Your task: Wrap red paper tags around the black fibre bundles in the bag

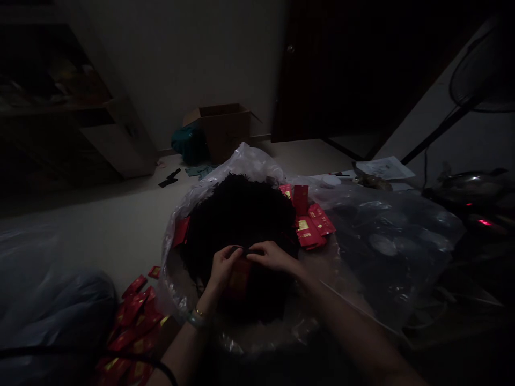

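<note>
Over a large heap of loose, dark, crinkly material [245, 214], my two hands meet close together. A dim red packet [238, 279] hangs upright below the fingers. My left hand [224, 264] is closed on its top edge at the left, thumb across the top. My right hand [276, 256] pinches at the top edge from the right, fingers bent inward. Something dark shows between the fingertips, too dim to name. The heap lies in a wide container lined with clear plastic [249, 161]. Several red packets with gold labels [311, 228] rest at the heap's right side.
Many red packets [134, 321] are piled at lower left, beside a plastic-wrapped bundle [60, 311]. An open cardboard box [227, 128] and a teal bag [189, 143] stand by the wall. Clear plastic sheeting [386, 230] spreads right, near a fan [483, 75].
</note>
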Demonstrator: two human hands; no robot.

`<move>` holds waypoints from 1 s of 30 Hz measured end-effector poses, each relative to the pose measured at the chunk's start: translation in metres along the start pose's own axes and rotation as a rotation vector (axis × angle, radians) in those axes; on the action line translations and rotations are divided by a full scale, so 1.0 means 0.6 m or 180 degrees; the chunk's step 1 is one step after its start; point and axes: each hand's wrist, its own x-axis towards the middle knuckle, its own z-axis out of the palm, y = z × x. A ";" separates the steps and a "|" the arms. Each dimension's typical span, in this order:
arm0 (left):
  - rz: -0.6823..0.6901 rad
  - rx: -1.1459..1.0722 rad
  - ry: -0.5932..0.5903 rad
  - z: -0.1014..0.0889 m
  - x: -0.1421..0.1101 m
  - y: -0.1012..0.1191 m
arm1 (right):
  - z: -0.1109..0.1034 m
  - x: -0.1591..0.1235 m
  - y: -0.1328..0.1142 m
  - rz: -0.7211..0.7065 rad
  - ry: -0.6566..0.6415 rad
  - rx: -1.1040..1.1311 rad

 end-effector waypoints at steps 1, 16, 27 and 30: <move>0.0003 0.0012 0.0010 0.000 0.000 -0.001 | 0.003 0.001 0.000 0.0012 0.0028 -0.0018; -0.0235 -0.0034 -0.0171 0.000 0.001 0.001 | 0.013 0.000 0.005 0.0088 0.0168 0.0037; -0.0409 -0.0083 -0.0060 -0.006 0.005 -0.001 | -0.028 0.010 0.059 0.0652 0.0800 0.0031; -0.0396 -0.0039 0.0024 -0.005 0.006 -0.003 | -0.040 0.012 0.075 0.0946 0.0806 -0.0716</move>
